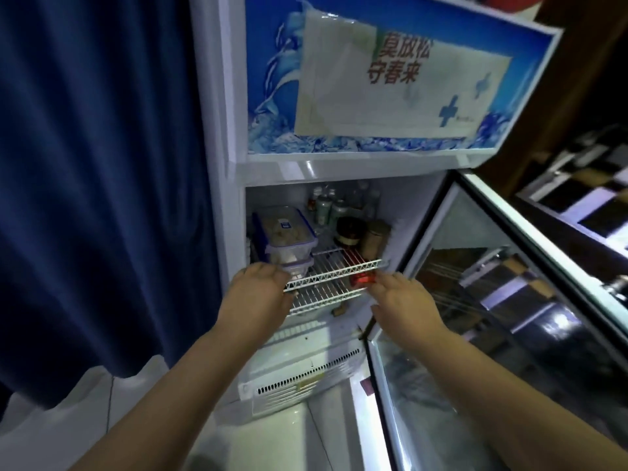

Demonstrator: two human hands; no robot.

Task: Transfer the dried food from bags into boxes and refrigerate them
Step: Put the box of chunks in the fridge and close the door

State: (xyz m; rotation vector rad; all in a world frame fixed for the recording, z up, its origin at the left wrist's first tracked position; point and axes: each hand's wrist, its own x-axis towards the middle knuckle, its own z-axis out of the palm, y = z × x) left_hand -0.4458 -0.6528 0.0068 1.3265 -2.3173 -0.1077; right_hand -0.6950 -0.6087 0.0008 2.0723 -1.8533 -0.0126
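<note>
An upright fridge point(224, 185) stands open, its glass door point(475, 266) swung out to the right. Two clear food boxes with blue clip lids are stacked at the left of the upper wire shelf point(339, 270): the top box point(285, 229) holds pale dried food, and the lower box point(299, 266) sits under it. My left hand point(258, 290) is at the lower box's front corner, fingers curled against it. My right hand point(404, 297) hovers at the shelf's front right, fingers stretched out and holding nothing, beside a small red object point(362, 279).
Bottles and cans point(326, 205) fill the back of the shelf, with a dark jar point(350, 229) and a tan jar point(373, 237) in front of them. A second wire shelf point(323, 297) lies below. A dark blue curtain point(102, 198) hangs on the left.
</note>
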